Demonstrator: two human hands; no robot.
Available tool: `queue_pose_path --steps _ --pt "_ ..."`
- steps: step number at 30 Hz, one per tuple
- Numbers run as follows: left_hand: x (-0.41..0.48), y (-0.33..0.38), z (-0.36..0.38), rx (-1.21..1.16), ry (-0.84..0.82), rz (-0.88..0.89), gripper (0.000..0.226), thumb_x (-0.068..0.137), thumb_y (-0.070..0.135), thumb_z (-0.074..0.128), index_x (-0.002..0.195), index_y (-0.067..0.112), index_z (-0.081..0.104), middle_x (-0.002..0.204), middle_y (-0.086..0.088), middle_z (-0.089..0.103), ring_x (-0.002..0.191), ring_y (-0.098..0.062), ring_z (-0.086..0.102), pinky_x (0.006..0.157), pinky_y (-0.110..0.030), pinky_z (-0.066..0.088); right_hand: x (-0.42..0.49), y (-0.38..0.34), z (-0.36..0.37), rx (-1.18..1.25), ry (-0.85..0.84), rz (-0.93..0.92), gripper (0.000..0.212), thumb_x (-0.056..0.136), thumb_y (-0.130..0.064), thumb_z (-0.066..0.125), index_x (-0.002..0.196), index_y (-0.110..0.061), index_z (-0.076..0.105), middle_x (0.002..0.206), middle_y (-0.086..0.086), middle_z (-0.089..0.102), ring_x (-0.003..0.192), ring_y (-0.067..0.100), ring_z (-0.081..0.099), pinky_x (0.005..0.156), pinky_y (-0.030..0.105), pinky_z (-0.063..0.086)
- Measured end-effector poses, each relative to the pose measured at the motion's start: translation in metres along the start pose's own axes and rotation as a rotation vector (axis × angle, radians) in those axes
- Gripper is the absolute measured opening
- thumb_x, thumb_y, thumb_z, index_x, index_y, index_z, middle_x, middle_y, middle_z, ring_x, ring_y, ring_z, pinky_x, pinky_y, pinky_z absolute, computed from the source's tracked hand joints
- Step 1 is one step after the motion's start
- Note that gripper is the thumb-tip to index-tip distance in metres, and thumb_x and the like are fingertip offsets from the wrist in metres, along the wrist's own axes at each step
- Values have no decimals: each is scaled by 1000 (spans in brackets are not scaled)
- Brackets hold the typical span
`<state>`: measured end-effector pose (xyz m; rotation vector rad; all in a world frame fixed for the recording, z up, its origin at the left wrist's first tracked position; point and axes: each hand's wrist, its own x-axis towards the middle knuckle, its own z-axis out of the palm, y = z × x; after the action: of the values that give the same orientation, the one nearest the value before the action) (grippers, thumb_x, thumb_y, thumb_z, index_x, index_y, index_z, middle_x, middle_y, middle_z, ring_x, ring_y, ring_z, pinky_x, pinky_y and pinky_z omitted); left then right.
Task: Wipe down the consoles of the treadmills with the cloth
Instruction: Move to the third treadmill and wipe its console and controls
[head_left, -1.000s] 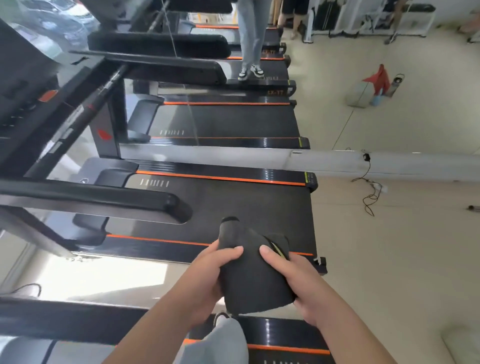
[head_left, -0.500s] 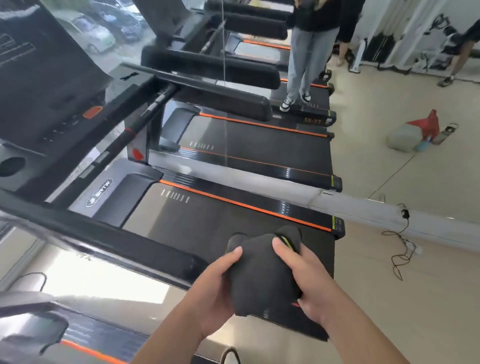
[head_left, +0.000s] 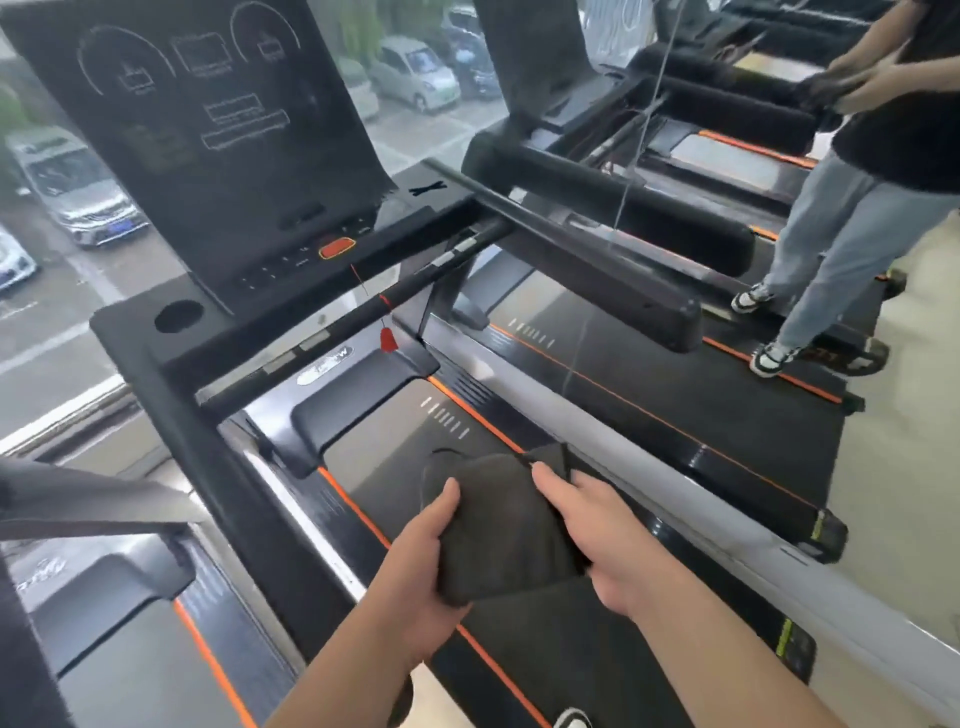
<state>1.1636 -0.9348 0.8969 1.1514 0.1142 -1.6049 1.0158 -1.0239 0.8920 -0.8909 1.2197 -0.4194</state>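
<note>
A folded dark grey cloth (head_left: 498, 525) is held low in the middle of the view, above a treadmill belt. My left hand (head_left: 421, 577) grips its left edge and my right hand (head_left: 602, 535) grips its right edge. Up and to the left rises the black console (head_left: 208, 130) of the nearest treadmill, with a dark display panel, an orange stop button (head_left: 336, 248) and a round cup hole (head_left: 178, 315). The cloth is well below the console and apart from it. A second console (head_left: 535, 57) stands further right.
Black handrails (head_left: 597, 260) stick out toward me on the right of the console. A red safety clip (head_left: 387, 339) hangs on a cord. Another person (head_left: 852, 208) stands on the neighbouring treadmill at the right. A window with parked cars lies behind the consoles.
The view has swung up and left, bringing the console into full sight. Both hands keep hold of the cloth, which is now folded flatter between them.
</note>
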Motion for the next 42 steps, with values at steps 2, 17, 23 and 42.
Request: queue_pose_path --steps 2,17,23,42 --pt "12 7 17 -85 39 66 44 103 39 55 118 5 77 121 -15 75 108 -29 74 97 -45 50 29 -17 -16 -66 28 30 37 100 -54 56 119 -25 70 112 -2 78 105 17 73 96 41 58" --pt "136 210 48 -284 331 458 37 101 37 59 102 4 76 98 -15 80 79 -26 79 59 -34 62 247 -214 94 -241 -243 -99 18 98 -19 57 104 -9 72 81 7 72 68 20 67 59 29 52" --pt "205 337 59 -259 367 525 47 96 48 64 124 12 70 112 -9 79 105 -31 75 107 -58 49 340 -323 163 -266 -248 -183 18 98 -18 59 105 -7 71 86 10 70 73 23 65 59 29 50" --pt "284 564 22 -651 745 785 50 99 51 61 122 7 66 108 -9 79 104 -34 75 94 -48 57 514 -501 364 -590 -709 -504 18 101 -23 57 94 -16 71 82 4 74 66 10 64 60 28 52"
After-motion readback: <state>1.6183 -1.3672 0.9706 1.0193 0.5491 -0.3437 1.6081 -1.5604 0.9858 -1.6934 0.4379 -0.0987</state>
